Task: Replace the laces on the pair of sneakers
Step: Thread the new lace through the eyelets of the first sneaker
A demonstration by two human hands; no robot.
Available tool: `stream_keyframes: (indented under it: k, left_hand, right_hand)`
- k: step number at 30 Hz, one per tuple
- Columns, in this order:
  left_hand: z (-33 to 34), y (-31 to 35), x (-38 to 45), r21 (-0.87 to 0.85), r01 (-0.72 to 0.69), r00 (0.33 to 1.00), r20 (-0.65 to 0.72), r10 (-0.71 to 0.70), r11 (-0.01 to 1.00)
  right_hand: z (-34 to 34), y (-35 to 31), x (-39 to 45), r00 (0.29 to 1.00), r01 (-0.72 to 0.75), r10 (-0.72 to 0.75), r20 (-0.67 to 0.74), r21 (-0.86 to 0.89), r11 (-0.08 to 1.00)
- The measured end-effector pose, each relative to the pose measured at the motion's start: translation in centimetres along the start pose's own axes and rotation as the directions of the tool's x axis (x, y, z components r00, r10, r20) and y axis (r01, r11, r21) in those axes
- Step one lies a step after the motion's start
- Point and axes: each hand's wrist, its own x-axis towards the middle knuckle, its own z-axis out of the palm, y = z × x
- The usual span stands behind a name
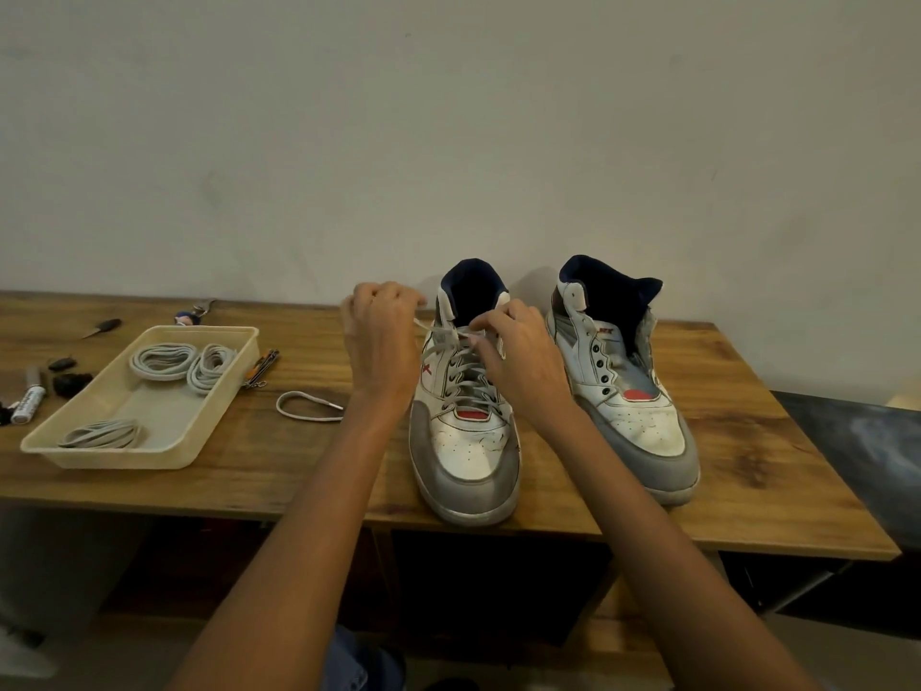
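We see two high-top sneakers standing upright on the wooden worktop [722,471], toes toward the near edge. The left sneaker [466,441] carries a grey lace [466,376] threaded through its eyelets; the right sneaker [628,391] stands just beside it with bare eyelets and its tongue open.

Left hand [381,346]: raised beside the collar of the left sneaker, fingers [393,296] curled in and pinching one end of the lace, which runs taut from the hand down to the upper eyelets.

Right hand [523,361]: over the top of the left sneaker's lacing, fingertips drawn together and pinching the lace near the upper eyelets. Which strand it holds, we cannot tell.

To the left on the worktop lies a cream plastic tray [209,426]. Inside it we count three coiled bundles of grey laces: two side by side at the far end [184,364] and one at the near left corner [102,435]. Between the tray and the left sneaker a single loose lace [306,406] lies in a flat loop.

Just beside the tray's right rim is a small metal tool [260,369], type unclear. At the far left we note a white marker [30,399], some small dark items [70,381] and a dark-handled object [102,327]. A keyring-like item [192,314] lies behind the tray.
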Motion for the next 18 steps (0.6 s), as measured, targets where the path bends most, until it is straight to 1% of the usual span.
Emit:
stream_keyframes:
  k: [2, 5, 8, 11, 14, 18]
  left_hand:
    - [-0.4, 0.5, 0.4, -0.062, -0.01, 1.0, -0.002, 0.01, 0.998]
    - [0.1, 0.9, 0.4, -0.149, 0.038, 0.99, 0.14, -0.016, 0.988]
    - [0.7, 0.2, 0.2, -0.199, 0.07, 0.968, 0.251, -0.018, 0.977]
    - [0.9, -0.3, 0.5, -0.217, 0.033, 0.967, 0.254, 0.024, 0.976]
    - [1.1, -0.6, 0.4, -0.245, -0.002, 0.971, 0.232, 0.061, 0.97]
    - [1.5, -1.0, 0.1, -0.204, -0.054, 0.97, 0.223, 0.1, 0.978]
  right_hand:
    - [-0.3, -0.1, 0.3, 1.0, 0.007, -0.007, 0.018, -0.034, 0.999]
    - [-0.4, 0.2, 0.0, 0.999, 0.02, -0.015, 0.042, -0.112, 0.993]
    - [-0.1, 0.0, -0.1, 0.999, -0.009, 0.012, 0.031, -0.091, 0.996]
    - [0.1, -0.1, 0.0, 0.999, -0.037, 0.037, 0.001, -0.049, 0.998]
    - [0.2, 0.0, -0.1, 0.999, -0.034, 0.034, -0.005, -0.05, 0.998]
    - [0.2, -0.1, -0.1, 0.999, -0.036, 0.037, 0.018, -0.058, 0.998]
